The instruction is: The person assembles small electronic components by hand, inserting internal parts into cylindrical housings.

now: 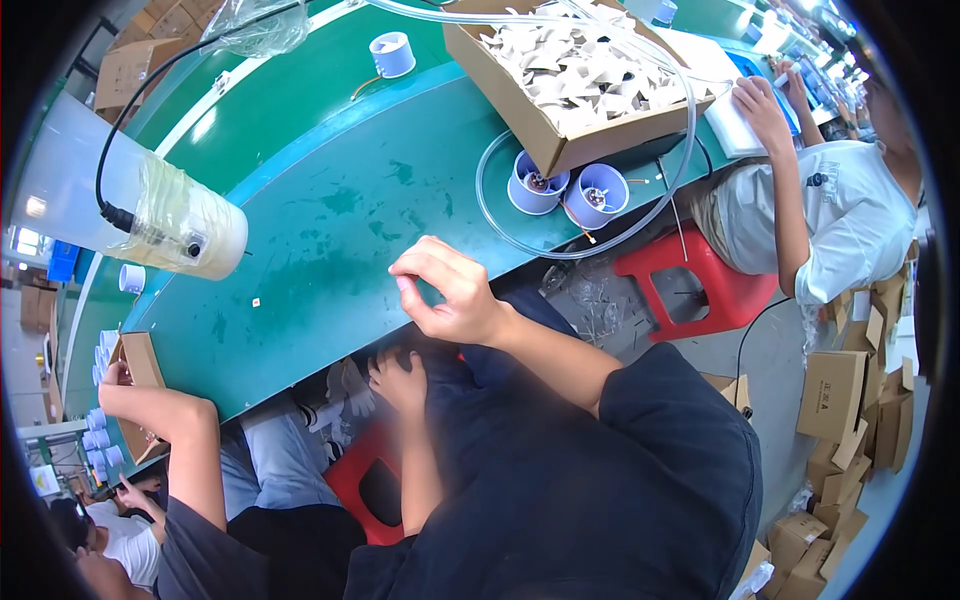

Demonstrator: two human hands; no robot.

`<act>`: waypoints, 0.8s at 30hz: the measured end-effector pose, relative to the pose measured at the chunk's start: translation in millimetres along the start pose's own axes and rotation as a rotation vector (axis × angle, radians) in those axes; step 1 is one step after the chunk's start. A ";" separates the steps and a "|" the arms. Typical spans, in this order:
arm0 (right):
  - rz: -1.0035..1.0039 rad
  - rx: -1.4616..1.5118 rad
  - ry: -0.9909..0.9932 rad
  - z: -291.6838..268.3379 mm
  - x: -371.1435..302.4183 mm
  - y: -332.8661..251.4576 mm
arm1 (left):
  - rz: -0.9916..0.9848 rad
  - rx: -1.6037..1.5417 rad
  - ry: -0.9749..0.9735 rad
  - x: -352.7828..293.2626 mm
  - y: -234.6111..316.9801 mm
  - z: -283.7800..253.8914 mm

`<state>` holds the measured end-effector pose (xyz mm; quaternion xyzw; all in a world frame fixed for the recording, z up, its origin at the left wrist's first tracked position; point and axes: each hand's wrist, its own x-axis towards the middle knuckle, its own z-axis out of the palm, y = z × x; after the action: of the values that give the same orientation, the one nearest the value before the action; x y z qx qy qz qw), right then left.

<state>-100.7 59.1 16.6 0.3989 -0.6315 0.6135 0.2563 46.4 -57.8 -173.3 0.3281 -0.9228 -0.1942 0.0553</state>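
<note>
Just above the front edge of the green table (330, 260), my right hand (455, 292) has its thumb and index finger pinched together. What it holds, if anything, is too small to make out. My left hand (400, 382) is lower, over my lap, with its fingers spread apart and nothing seen in it. A small whitish piece (256, 302) lies on the table to the left. Farther right stand two pale-blue round housings with wires, the left housing (538, 184) and the right housing (597, 195), beside a carton (560, 150) full of white curled pieces.
A clear hose (484, 200) loops around the housings. At the left, a white cylinder (200, 225) with a black cable juts over the table. A co-worker's arm (160, 410) reaches into a small carton; another person sits right near a red stool (690, 270). Another housing (392, 55) stands behind.
</note>
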 end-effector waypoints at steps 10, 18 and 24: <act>-0.011 -0.006 -0.023 1.3 -3.4 2.1 | 0.006 0.002 -0.002 0.6 -1.9 2.8; -0.020 0.022 -0.039 1.8 -3.7 -0.1 | -0.001 -0.044 -0.023 1.8 -7.3 -1.2; -0.027 0.022 -0.039 2.2 -6.9 0.3 | -0.029 -0.037 -0.057 0.8 -10.9 -2.1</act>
<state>-96.8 58.3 10.6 0.4221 -0.6239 0.6092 0.2479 52.5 -66.7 -175.7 0.3349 -0.9153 -0.2213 0.0324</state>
